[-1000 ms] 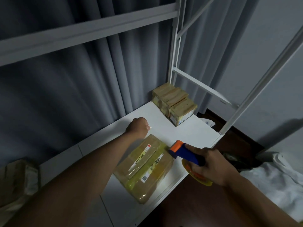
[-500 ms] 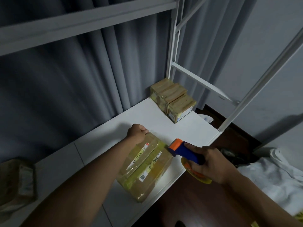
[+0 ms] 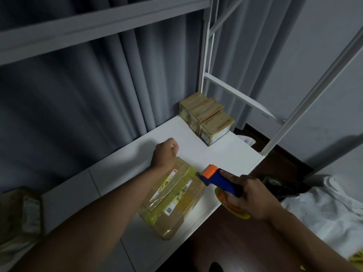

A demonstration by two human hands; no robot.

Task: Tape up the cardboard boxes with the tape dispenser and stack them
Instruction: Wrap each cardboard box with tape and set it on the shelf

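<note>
A flat cardboard box (image 3: 172, 201) wrapped in clear and yellow tape lies on the white table (image 3: 220, 152) near its front edge. My left hand (image 3: 165, 152) is a closed fist at the box's far end, with the forearm crossing above the box. My right hand (image 3: 249, 195) grips the blue handle of the tape dispenser (image 3: 218, 177). Its orange head touches the box's right far corner. The yellow tape roll hangs below my right hand, off the table edge.
Three small taped boxes (image 3: 206, 118) stand in a row at the table's far right corner, beside a white shelf frame (image 3: 235, 95). Grey curtains hang behind. White cloth (image 3: 324, 209) lies at the right, more cardboard (image 3: 17, 209) at the far left.
My left fist has drawn back from the bare table to the box's far end. The dispenser stays at the box's right corner. The camera view has shifted slightly.
</note>
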